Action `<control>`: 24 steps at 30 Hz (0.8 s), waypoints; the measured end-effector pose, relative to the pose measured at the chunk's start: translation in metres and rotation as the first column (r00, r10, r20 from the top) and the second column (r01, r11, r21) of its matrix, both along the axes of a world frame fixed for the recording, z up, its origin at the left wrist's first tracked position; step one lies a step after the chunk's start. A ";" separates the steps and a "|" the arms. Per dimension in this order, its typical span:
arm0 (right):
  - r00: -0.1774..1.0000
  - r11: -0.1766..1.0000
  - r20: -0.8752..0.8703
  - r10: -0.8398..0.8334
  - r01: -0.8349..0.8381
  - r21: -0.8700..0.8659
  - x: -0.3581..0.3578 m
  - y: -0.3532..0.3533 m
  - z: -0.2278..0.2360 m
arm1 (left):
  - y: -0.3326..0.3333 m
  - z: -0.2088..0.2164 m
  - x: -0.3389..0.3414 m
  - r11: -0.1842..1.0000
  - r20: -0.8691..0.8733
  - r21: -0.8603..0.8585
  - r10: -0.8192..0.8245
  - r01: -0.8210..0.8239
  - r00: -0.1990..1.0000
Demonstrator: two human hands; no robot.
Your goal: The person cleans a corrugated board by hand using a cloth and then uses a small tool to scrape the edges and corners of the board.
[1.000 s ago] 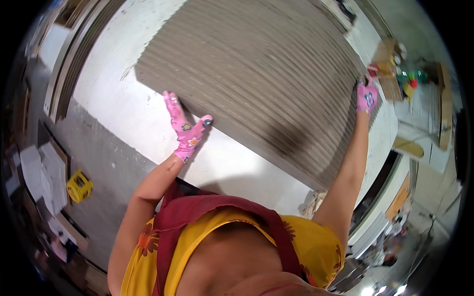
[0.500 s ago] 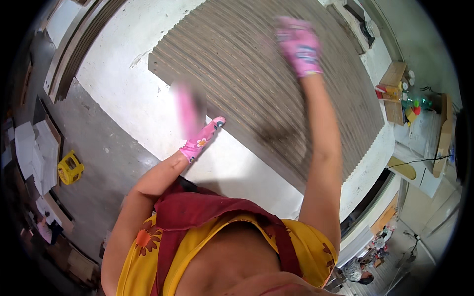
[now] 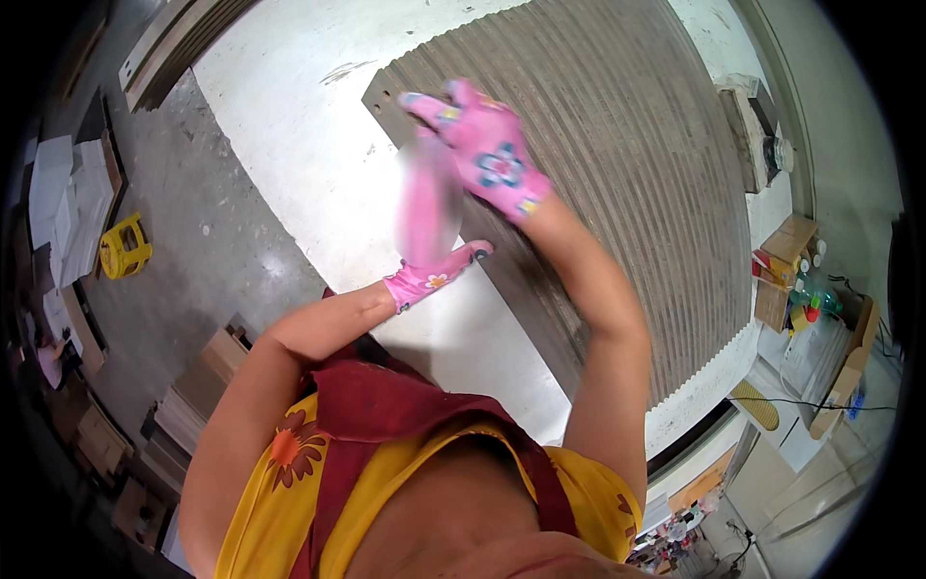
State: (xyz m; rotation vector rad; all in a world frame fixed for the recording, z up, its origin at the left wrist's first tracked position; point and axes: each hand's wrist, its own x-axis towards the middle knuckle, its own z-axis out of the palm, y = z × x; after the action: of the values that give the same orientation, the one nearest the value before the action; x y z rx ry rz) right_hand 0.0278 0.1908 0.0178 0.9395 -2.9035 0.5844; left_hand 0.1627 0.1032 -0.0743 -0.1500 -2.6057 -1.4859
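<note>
A wide row of narrow grey-brown strips (image 3: 627, 164), packed side by side with ridged tops, lies on a white table (image 3: 299, 106). My right hand (image 3: 492, 159), in a pink flowered glove, is over the near left part of the row, its fingers apart and nothing seen in them. My left hand (image 3: 429, 236), in a matching glove, is at the near edge of the strips. Its thumb sticks out against that edge, while its long fingers reach forward in a blurred patch. I cannot make out anything held there.
More long strips (image 3: 174, 48) lie at the far left of the table. A block-like wooden piece (image 3: 743, 140) sits at the far right edge. Right of the table is a cardboard box (image 3: 786, 251) with bottles. A yellow stool (image 3: 125, 246) stands on the grey floor at left.
My right hand has swept left and nearer, from the far part of the row to beside my left hand. The left hand keeps its place at the near edge; the view has shifted.
</note>
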 end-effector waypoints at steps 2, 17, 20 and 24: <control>0.998 0.997 -0.061 -0.026 0.030 0.064 -0.023 -0.012 -0.012 | 0.001 -0.009 0.005 0.999 0.139 0.054 -0.006 -0.001 0.990; 0.926 0.912 -0.095 -0.366 0.336 -0.236 -0.046 0.110 0.017 | 0.006 -0.014 0.010 1.000 0.153 -0.019 0.014 -0.011 0.988; 0.994 0.976 0.105 -0.038 0.059 -0.208 -0.029 -0.004 -0.008 | 0.005 -0.008 0.004 0.999 0.170 0.011 -0.034 0.033 0.985; 0.998 0.998 -0.002 -0.069 0.069 0.007 -0.084 -0.043 -0.032 | 0.000 -0.086 0.036 0.870 0.649 0.456 -0.179 -0.189 0.740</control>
State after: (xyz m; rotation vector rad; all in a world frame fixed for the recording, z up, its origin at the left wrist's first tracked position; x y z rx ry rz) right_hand -0.0567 0.1476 -0.0139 0.8365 -2.9248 0.5698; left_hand 0.1991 0.1036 -0.1603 0.5705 -2.5163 -2.5375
